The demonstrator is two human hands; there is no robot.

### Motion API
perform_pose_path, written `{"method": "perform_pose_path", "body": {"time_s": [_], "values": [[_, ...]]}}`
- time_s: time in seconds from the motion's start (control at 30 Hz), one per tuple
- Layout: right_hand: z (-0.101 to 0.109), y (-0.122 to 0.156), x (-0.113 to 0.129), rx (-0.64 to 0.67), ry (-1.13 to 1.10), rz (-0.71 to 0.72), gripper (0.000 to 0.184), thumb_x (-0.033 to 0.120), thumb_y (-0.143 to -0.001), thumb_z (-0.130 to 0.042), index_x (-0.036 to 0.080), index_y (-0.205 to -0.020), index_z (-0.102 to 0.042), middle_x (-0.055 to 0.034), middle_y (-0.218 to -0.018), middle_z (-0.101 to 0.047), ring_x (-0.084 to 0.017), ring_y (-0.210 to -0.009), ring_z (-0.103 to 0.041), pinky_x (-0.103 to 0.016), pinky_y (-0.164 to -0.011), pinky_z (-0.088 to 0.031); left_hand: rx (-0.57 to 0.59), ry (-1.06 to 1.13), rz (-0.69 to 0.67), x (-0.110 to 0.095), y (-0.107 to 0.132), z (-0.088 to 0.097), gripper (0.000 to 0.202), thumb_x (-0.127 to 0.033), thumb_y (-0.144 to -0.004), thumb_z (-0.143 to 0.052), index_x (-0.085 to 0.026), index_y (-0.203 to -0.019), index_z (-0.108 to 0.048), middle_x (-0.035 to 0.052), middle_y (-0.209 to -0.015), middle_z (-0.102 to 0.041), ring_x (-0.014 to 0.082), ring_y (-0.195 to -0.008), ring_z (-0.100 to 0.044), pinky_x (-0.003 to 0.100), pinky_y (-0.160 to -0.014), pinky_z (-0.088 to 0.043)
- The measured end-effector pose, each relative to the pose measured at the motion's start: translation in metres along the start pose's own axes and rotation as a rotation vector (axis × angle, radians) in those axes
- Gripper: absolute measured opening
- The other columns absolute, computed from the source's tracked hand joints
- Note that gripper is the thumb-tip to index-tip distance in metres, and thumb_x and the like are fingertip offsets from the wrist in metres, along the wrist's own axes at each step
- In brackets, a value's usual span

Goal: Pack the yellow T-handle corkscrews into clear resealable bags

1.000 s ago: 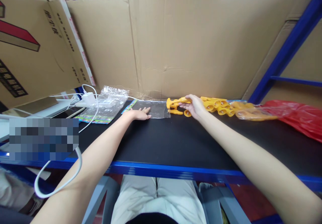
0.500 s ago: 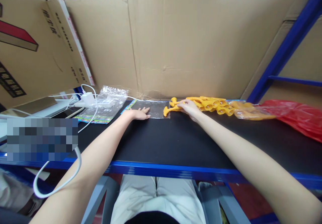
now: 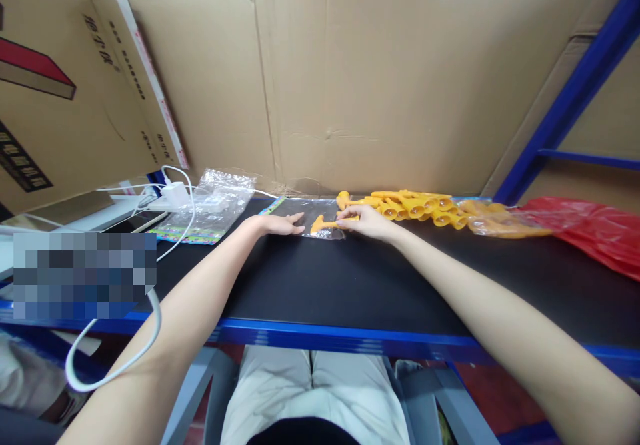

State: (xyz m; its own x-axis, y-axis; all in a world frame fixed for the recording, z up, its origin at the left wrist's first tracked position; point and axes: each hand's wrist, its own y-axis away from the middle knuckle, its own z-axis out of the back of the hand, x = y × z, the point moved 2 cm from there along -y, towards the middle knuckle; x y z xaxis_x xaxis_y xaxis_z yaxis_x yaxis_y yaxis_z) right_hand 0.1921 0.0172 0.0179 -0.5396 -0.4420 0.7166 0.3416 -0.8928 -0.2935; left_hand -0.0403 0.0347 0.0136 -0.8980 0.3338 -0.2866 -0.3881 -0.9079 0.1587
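Note:
My right hand point(image 3: 363, 221) pinches the handle of a yellow toy hammer point(image 3: 320, 224), whose head points left over a clear plastic bag point(image 3: 316, 208). The bag lies flat on the black tabletop, with a colourful strip at its left end. On the bag's left part rests my left hand point(image 3: 283, 224), fingers spread and holding nothing. Just behind my right hand is another yellow toy hammer point(image 3: 344, 199), partly hidden. To the right lies a pile of yellow pieces with flared, hollow ends point(image 3: 413, 206).
A second clear bag point(image 3: 215, 205) lies left, near a white charger point(image 3: 175, 195) and looping cables. At right are bagged yellow pieces point(image 3: 495, 222) and a red plastic bag point(image 3: 585, 232). Cardboard point(image 3: 390, 85) walls the back; a blue rail point(image 3: 340, 338) edges the front.
My right hand has moved slightly left, bringing the yellow toy hammer further over the clear bag and away from the other one. My left hand's fingers have tilted slightly; it stays on the bag.

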Motion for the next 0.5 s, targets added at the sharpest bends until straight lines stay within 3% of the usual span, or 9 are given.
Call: {"method": "perform_pose_path", "body": {"time_s": [0.1, 0.17, 0.23, 0.33, 0.4, 0.5], "values": [[0.0, 0.001, 0.007, 0.001, -0.002, -0.011, 0.016, 0.03, -0.065, -0.068, 0.017, -0.074, -0.069, -0.0056, -0.083, -0.066, -0.017, -0.079, -0.06, -0.033, -0.08, -0.044, 0.156, 0.112, -0.07, -0.006, 0.003, -0.002, 0.075, -0.06, -0.079, -0.031, -0.026, -0.142, -0.01, -0.0017, -0.147, -0.012, 0.0174, -0.134, -0.019, 0.029, -0.104, -0.024], [0.0, 0.002, 0.009, 0.023, -0.03, -0.039, 0.019, 0.029, -0.063, -0.07, 0.017, -0.078, -0.071, -0.0053, -0.082, -0.066, -0.018, -0.076, -0.06, -0.034, -0.079, -0.044, 0.163, 0.179, -0.099, -0.009, 0.003, 0.0, 0.072, -0.057, -0.082, -0.028, -0.026, -0.143, -0.006, -0.0032, -0.148, -0.008, 0.0147, -0.134, -0.017, 0.027, -0.104, -0.025], [0.001, 0.003, 0.01, 0.061, -0.056, -0.049, 0.027, 0.027, -0.061, -0.071, 0.018, -0.087, -0.071, -0.0045, -0.081, -0.066, -0.017, -0.073, -0.06, -0.034, -0.079, -0.045, 0.086, 0.21, -0.092, -0.008, -0.001, 0.002, 0.068, -0.052, -0.085, -0.027, -0.023, -0.143, -0.007, -0.0023, -0.148, -0.007, 0.0133, -0.135, -0.016, 0.025, -0.104, -0.024], [0.003, 0.004, 0.011, 0.127, -0.044, -0.028, 0.04, 0.026, -0.061, -0.072, 0.019, -0.1, -0.068, -0.0049, -0.083, -0.066, -0.017, -0.071, -0.059, -0.035, -0.075, -0.047, -0.13, 0.183, 0.008, 0.005, -0.012, 0.005, 0.062, -0.042, -0.087, -0.024, -0.015, -0.142, -0.016, 0.0035, -0.148, -0.011, 0.0158, -0.135, -0.013, 0.027, -0.107, -0.018], [0.006, 0.004, 0.009, 0.167, -0.002, -0.009, 0.043, 0.027, -0.06, -0.072, 0.019, -0.101, -0.067, -0.0051, -0.082, -0.065, -0.017, -0.068, -0.058, -0.034, -0.07, -0.048, -0.239, 0.185, 0.115, 0.018, -0.018, 0.006, 0.059, -0.039, -0.087, -0.024, -0.013, -0.14, -0.023, 0.006, -0.147, -0.02, 0.0197, -0.135, -0.017, 0.031, -0.107, -0.018], [0.012, 0.003, 0.004, 0.173, 0.066, 0.03, 0.041, 0.031, -0.054, -0.075, 0.021, -0.093, -0.069, -0.0039, -0.079, -0.065, -0.016, -0.066, -0.057, -0.031, -0.066, -0.047, -0.309, 0.248, 0.178, 0.036, -0.023, 0.007, 0.055, -0.04, -0.088, -0.022, -0.013, -0.135, -0.033, 0.0064, -0.141, -0.034, 0.0215, -0.13, -0.03, 0.031, -0.104, -0.026]]}}
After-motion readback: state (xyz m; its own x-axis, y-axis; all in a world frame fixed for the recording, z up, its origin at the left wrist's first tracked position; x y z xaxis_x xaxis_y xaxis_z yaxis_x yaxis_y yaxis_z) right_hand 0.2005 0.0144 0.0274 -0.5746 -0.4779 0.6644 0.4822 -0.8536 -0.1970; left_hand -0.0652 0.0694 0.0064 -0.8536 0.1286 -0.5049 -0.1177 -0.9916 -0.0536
